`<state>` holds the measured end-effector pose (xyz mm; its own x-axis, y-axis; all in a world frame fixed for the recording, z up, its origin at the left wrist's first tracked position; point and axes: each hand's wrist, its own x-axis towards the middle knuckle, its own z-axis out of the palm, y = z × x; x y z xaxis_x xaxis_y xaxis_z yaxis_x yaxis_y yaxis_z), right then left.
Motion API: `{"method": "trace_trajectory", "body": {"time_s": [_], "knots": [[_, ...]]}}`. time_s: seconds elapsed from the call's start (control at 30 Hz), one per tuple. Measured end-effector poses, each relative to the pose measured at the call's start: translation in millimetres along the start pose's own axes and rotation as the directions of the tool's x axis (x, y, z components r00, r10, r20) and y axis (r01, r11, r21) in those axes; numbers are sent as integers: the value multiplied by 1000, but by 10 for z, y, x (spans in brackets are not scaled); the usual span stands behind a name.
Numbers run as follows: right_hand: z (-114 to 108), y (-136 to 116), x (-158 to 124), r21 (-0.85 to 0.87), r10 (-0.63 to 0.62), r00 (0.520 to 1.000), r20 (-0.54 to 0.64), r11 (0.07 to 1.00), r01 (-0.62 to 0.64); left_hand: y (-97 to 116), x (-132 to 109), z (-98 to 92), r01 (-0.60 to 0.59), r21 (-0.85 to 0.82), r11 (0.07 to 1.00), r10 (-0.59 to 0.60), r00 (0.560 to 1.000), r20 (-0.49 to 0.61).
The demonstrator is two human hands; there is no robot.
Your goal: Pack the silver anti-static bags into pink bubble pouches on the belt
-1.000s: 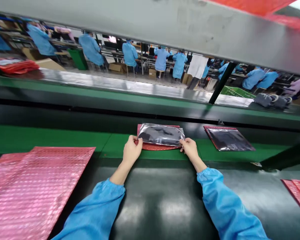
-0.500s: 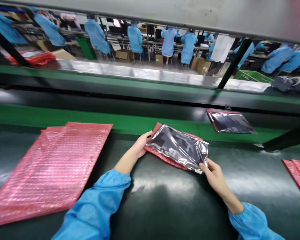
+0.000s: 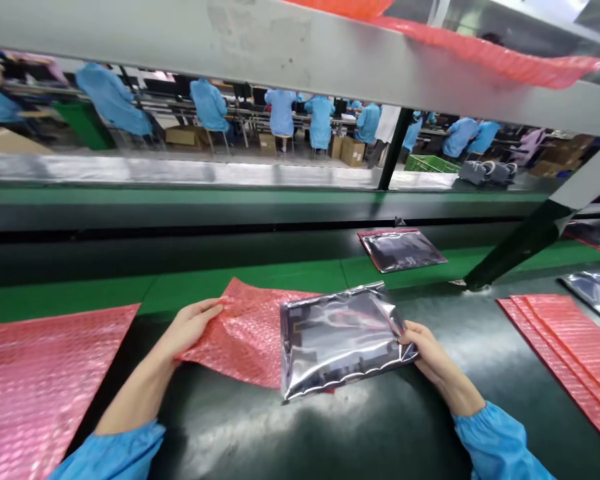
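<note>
A shiny silver anti-static bag [image 3: 337, 337] with a dark flat item inside lies on the dark worktop, partly on top of a pink bubble-wrap pouch [image 3: 245, 330]. My right hand [image 3: 427, 353] grips the silver bag at its right edge. My left hand [image 3: 193, 323] pinches the left end of the pink pouch, fingers closed on it. Both arms wear blue sleeves.
A stack of pink bubble-wrap pouches [image 3: 35, 380] lies at the left, another stack [image 3: 567, 347] at the right. A second silver bag on a pink pouch [image 3: 400, 248] sits on the green belt [image 3: 80, 293] beyond. A dark post [image 3: 520, 243] stands right. People in blue coats work in the background.
The bag and pouch came off the green belt toward me onto the dark worktop. The silver bag has slid right off the pouch, and the pink pouch now shows on the left.
</note>
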<state>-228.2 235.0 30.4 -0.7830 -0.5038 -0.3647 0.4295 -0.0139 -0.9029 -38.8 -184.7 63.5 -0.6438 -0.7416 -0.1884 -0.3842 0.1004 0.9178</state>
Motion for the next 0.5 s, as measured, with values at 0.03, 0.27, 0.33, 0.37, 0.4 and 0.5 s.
{"method": "trace_trajectory", "body": {"time_s": [0.03, 0.27, 0.33, 0.37, 0.4, 0.5], "knots": [[-25, -48, -2, 11, 6, 1000, -1, 1000, -6, -33, 60, -109, -46, 80, 996, 47, 999, -4], [-10, -163, -117, 53, 169, 984, 50, 984, -172, 17, 30, -337, -118, 640, 759, 225, 970, -88], [4, -91, -111, -22, 196, 979, 48, 981, -195, 138, -191, -117, -217, 747, 628, 446, 887, -118], [4, -48, -96, -73, 189, 981, 34, 980, -186, 194, -327, 42, -307, 761, 572, 542, 838, -69], [-2, -6, -76, -122, 167, 986, 10, 979, -164, 234, -471, 223, -403, 739, 540, 596, 803, 2], [-52, 86, 1, -204, 49, 995, -86, 977, -65, 204, -858, 769, -591, 601, 537, 639, 751, 168]]}}
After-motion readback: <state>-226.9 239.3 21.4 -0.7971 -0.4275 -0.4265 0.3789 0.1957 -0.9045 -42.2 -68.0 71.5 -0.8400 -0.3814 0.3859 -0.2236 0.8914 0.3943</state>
